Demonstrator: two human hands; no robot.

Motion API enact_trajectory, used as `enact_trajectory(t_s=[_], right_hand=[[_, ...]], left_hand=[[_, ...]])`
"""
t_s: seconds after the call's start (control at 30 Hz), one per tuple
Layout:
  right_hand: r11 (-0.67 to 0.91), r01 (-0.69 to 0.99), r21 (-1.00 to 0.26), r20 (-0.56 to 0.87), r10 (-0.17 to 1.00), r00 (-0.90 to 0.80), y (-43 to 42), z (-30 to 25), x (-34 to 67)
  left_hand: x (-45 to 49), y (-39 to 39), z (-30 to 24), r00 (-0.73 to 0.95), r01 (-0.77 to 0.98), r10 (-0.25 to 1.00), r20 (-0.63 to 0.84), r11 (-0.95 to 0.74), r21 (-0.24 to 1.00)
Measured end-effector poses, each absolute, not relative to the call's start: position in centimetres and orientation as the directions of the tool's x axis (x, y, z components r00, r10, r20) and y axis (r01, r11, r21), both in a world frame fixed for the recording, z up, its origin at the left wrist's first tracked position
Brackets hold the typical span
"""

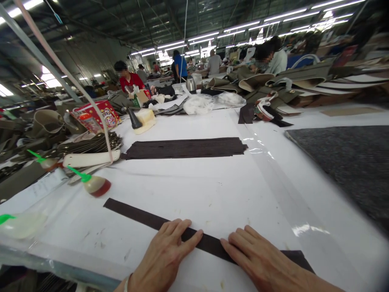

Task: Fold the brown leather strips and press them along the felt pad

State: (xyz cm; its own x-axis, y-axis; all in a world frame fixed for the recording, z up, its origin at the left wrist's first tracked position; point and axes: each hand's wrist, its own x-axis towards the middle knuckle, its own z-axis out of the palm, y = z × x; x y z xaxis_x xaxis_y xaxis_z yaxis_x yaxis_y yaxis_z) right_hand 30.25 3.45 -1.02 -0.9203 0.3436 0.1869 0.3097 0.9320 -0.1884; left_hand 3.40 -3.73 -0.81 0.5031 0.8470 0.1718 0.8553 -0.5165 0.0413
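Note:
A long dark brown strip (142,217) lies slanting across the white table (197,186) near its front edge. My left hand (165,253) lies flat with its fingers stretched out over the strip's middle. My right hand (258,259) presses flat on the strip just to the right, fingers together and extended. Both hands rest on the strip and grip nothing. Further back, a stack of similar dark strips (185,148) lies flat across the table.
Glue bottles with green nozzles (92,184) lie at the left beside a pile of straps (91,144). A grey mat (349,162) covers the right side. Bag parts are heaped at the back (273,87). Other people work at distant tables.

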Motion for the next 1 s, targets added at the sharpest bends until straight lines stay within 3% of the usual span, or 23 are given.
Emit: enact_trajectory(t_s=[0.13, 0.43, 0.67, 0.8, 1.0], right_hand=[[0.931, 0.303, -0.205, 0.237, 0.347, -0.907, 3.4, -0.6, 30.9], [0.926, 0.336, -0.173, 0.236, 0.370, -0.899, 3.0, 0.0, 32.9], [0.929, 0.346, -0.132, 0.248, 0.369, -0.896, 2.9, 0.4, 33.1], [0.934, 0.339, -0.112, 0.242, 0.357, -0.902, 2.9, 0.1, 33.0], [0.935, 0.348, -0.064, 0.256, 0.352, -0.900, 2.8, -0.1, 32.6]], left_hand=[[3.4, -3.7, -1.2, 0.569, 0.811, 0.778, 0.267, -0.584, -0.027], [4.0, -2.3, -0.4, 0.694, 0.709, 0.690, 0.206, -0.705, -0.029], [4.4, -2.0, -0.6, 0.690, 0.718, 0.701, 0.183, -0.694, -0.050], [6.1, -1.8, -0.4, 0.639, 0.726, 0.684, 0.352, -0.687, 0.016], [11.0, -1.6, -0.9, 0.629, 0.686, 0.678, 0.381, -0.715, 0.140]])
